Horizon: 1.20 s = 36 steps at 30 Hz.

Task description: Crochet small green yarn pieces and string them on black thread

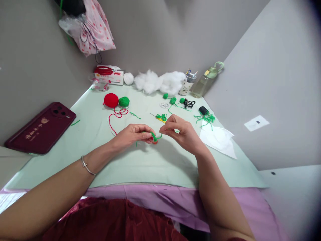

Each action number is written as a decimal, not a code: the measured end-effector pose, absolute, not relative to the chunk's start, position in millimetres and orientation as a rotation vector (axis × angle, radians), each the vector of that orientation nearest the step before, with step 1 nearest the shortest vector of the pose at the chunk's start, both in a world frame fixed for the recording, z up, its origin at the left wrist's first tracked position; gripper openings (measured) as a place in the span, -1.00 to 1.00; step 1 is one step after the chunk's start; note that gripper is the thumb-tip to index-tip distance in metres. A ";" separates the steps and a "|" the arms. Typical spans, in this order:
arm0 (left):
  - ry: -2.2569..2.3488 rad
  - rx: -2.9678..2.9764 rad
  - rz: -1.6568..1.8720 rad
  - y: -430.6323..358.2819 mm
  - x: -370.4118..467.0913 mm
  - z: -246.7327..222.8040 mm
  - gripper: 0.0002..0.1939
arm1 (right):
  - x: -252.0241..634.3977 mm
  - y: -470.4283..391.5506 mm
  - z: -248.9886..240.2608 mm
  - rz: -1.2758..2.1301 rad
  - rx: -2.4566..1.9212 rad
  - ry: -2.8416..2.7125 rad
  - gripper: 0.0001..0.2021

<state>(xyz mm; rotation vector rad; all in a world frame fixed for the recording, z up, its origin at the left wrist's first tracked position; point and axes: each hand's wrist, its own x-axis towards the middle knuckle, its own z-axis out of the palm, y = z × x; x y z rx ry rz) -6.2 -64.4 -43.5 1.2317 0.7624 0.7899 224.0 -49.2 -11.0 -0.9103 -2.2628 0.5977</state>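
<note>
Between the fingertips of my left hand (137, 134) is a small piece of green crochet work (154, 136), with something orange-red (155, 142) showing just below it. My right hand (181, 132) pinches a strand of green yarn (159, 136) that runs across from the piece. Behind the hands on the table lie a small yellow-handled tool (160, 119) and little green yarn pieces (163, 116). A short green tail hangs under my left fingers. Whether the right fingers hold anything besides the strand is too small to tell.
A red yarn ball (111, 100) and a green yarn ball (124, 101) sit at the back left. White stuffing (157, 82), a pen cup (187, 85) and a water bottle (205, 82) line the wall. A dark red phone-shaped case (41, 129) lies left, white tissue (218, 138) right.
</note>
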 end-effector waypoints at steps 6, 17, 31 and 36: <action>0.767 1.230 0.797 -64.2 -7.0 -44.2 -0.80 | 224.6 -48.5 -10.7 0.597 -0.897 -2.247 -0.87; 0.756 1.250 0.790 -64.4 -6.7 -43.3 -0.81 | 223.2 -49.2 -12.4 0.632 -0.901 -2.254 -0.87; 0.706 1.168 0.823 -65.6 -5.3 -47.5 -0.79 | 210.8 -44.5 -24.5 0.715 -0.991 -2.128 -0.91; 0.739 1.115 0.857 -63.7 -4.0 -52.2 -0.78 | 205.0 -50.3 -25.6 0.927 -0.983 -2.057 -0.90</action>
